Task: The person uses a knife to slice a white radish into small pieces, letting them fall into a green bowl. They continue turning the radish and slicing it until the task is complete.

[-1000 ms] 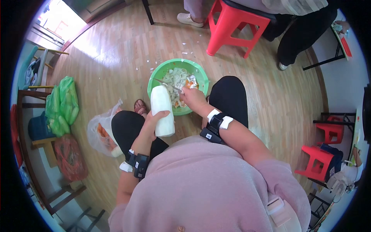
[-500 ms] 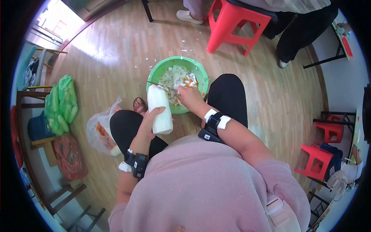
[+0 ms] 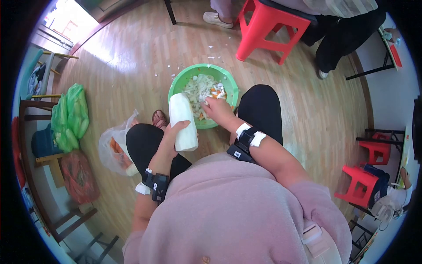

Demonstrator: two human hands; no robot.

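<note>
One round green basin (image 3: 229, 83) stands on the floor (image 3: 132, 88), past my knees; in it lies a loose heap of chopped white pieces (image 3: 196, 86) with orange bits (image 3: 215, 93) among them. My left grip (image 3: 174, 134) is closed around a thick, smooth white cylinder (image 3: 180, 110), tilted beside the basin's near left rim; I cannot tell whether the two touch. My right grip (image 3: 218, 111) has curled fingers over the basin's near right side; I cannot tell how tightly it is closed or what it holds. Beside my left knee, a crinkled clear bag (image 3: 107, 147) holds orange vegetables (image 3: 116, 148). Toward the floor's left edge are a glossy green bag (image 3: 78, 105) of long shapes and a thin reddish bag (image 3: 79, 176).
</note>
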